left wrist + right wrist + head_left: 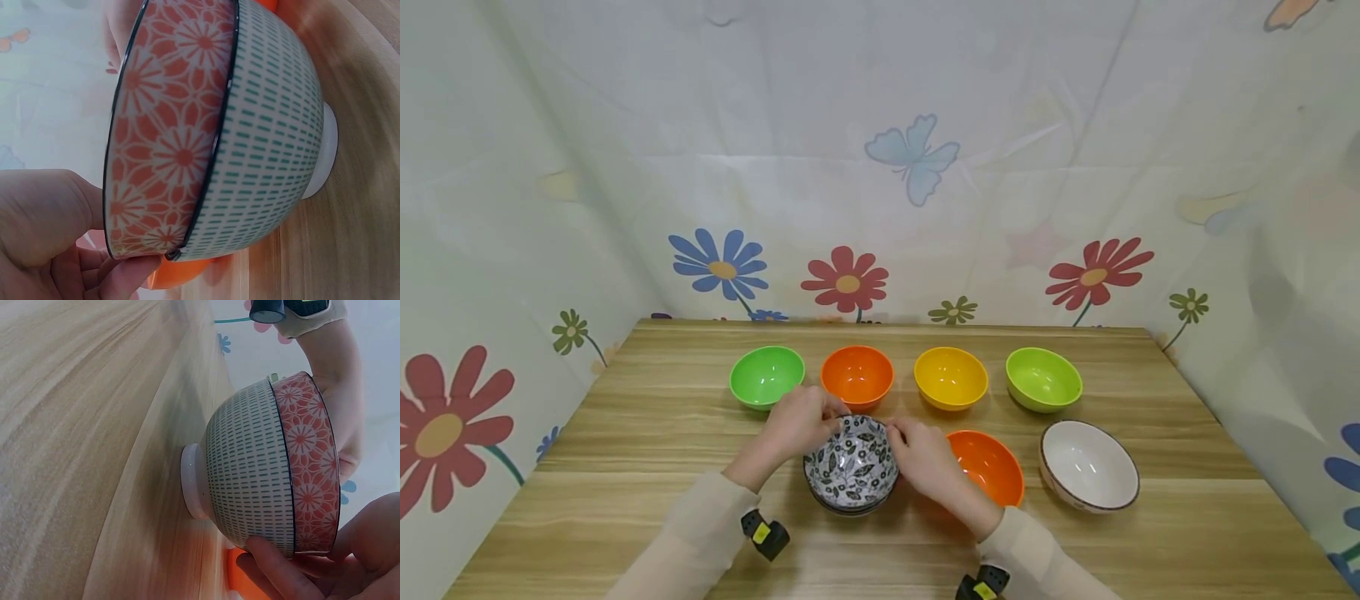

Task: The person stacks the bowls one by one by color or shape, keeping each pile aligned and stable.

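Two patterned bowls sit nested on the wooden table, near its middle front. The upper bowl (852, 461) has black leaves inside and red flowers outside; the lower bowl (269, 131), with green dashes and a white foot, stands upright beneath it. My left hand (801, 422) pinches the upper bowl's left rim, its fingertips near the line where the two bowls meet. On the other side my right hand (928, 462) grips the stack by its right edge. In the right wrist view, one right finger (275, 565) lies against the green-dashed side.
Behind stand a green bowl (767, 377), an orange bowl (857, 377), a yellow bowl (951, 378) and a lime bowl (1043, 380). A second orange bowl (988, 468) is partly hidden by my right hand; a white bowl (1088, 465) stands farther right. A flowered curtain (917, 225) hangs behind.
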The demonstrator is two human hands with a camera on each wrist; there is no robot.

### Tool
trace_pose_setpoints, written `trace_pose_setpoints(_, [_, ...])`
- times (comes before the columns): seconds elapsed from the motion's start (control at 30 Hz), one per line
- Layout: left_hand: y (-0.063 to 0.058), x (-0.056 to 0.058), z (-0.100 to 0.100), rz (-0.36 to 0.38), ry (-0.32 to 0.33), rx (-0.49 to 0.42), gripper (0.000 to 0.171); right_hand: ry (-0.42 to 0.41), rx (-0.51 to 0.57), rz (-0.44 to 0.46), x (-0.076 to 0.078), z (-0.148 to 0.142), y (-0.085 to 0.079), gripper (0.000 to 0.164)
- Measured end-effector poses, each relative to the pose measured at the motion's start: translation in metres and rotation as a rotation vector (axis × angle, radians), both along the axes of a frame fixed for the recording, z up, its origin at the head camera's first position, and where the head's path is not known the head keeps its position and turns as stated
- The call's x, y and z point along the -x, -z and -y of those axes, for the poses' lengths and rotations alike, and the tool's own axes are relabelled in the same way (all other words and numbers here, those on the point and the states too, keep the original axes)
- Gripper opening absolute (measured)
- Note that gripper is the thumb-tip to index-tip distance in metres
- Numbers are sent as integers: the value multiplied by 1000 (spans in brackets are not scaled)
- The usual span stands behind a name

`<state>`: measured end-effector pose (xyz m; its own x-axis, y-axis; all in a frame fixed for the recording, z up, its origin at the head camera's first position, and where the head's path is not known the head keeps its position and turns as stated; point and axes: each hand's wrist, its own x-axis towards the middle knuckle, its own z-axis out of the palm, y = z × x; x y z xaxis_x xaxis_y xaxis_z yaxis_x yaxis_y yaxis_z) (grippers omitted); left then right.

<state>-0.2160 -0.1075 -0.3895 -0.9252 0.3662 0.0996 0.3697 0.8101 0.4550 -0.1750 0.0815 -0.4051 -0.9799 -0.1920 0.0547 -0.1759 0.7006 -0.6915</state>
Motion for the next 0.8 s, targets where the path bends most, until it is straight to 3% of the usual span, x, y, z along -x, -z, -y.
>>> trace_pose_setpoints(0.8, [3, -2, 2, 21, -25, -3, 13, 6, -39, -53, 0, 3, 2, 22])
